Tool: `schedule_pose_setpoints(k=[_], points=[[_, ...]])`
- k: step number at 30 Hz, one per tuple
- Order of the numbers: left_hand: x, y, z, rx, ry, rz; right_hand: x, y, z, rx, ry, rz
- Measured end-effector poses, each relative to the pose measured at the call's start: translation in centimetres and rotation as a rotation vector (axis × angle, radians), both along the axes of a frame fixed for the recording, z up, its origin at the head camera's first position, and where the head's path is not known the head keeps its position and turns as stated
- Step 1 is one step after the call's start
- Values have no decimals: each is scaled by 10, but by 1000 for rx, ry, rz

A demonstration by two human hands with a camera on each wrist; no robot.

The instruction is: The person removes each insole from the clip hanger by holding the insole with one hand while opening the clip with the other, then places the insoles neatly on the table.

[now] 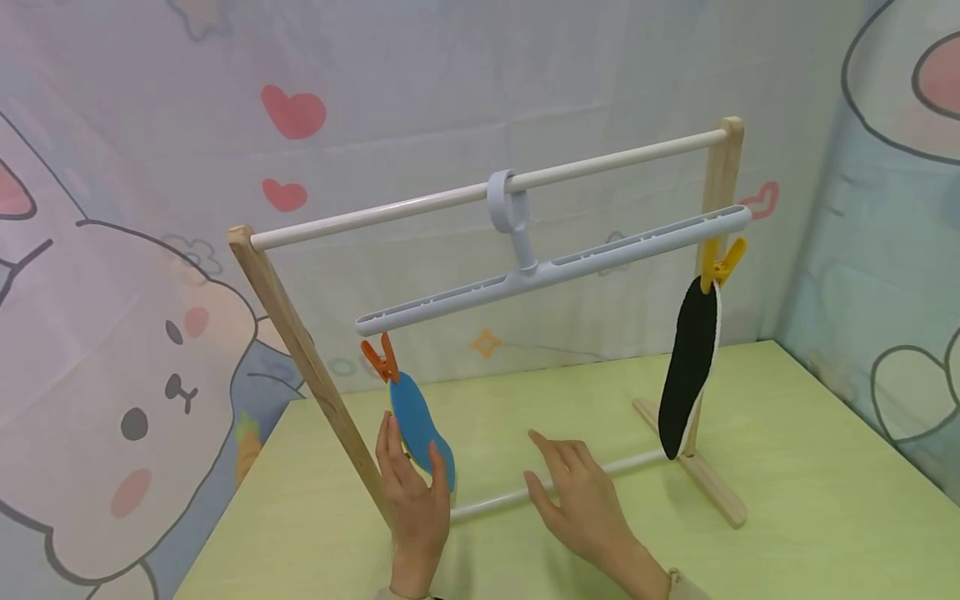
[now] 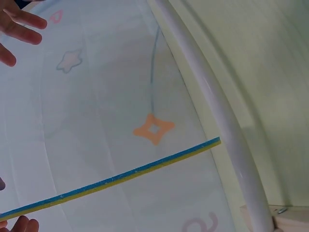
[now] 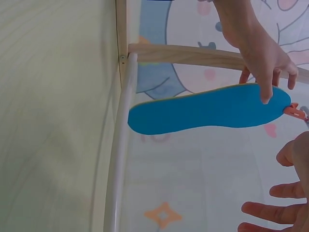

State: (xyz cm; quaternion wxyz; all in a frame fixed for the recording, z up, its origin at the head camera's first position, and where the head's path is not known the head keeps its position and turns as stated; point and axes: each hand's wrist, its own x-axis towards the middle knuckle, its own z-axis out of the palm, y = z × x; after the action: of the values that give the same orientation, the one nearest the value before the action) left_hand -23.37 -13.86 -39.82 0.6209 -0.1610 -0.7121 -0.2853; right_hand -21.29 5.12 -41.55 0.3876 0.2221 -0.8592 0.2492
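A blue insole [image 1: 420, 427] with a yellow back hangs from an orange clip [image 1: 381, 360] below the hanger's left end. My left hand [image 1: 417, 500] is around it, thumb before the blue face and fingers behind. Seen edge-on in the left wrist view, the insole [image 2: 116, 181] has fingertips against its yellow side and the thumb slightly apart. My right hand [image 1: 585, 504] holds nothing, fingers spread in the air right of the insole. The light grey hanger [image 1: 450, 302] hooks over the rack's top bar. Under its right end a yellow clip [image 1: 724, 265] holds a black insole [image 1: 688, 367] with a white edge.
The rack has wooden posts [image 1: 300, 350], a white top bar [image 1: 390, 213] and a white lower bar [image 1: 491, 503]. It stands on a light green table [image 1: 810, 467]. Behind hangs a cloth [image 1: 420, 100] printed with cartoon rabbits and hearts.
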Motion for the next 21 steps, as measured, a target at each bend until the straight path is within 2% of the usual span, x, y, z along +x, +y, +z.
schedule_pose_setpoints(k=[6,13,21], points=[[-1,0,-1,5,3,13,1,-4,3,-9,-11,5],[-1,-1,-3,22,-44,31,0,-10,5,-19,-4,15],[0,-2,-6,26,-76,98,-1,-15,8,-34,-8,19]])
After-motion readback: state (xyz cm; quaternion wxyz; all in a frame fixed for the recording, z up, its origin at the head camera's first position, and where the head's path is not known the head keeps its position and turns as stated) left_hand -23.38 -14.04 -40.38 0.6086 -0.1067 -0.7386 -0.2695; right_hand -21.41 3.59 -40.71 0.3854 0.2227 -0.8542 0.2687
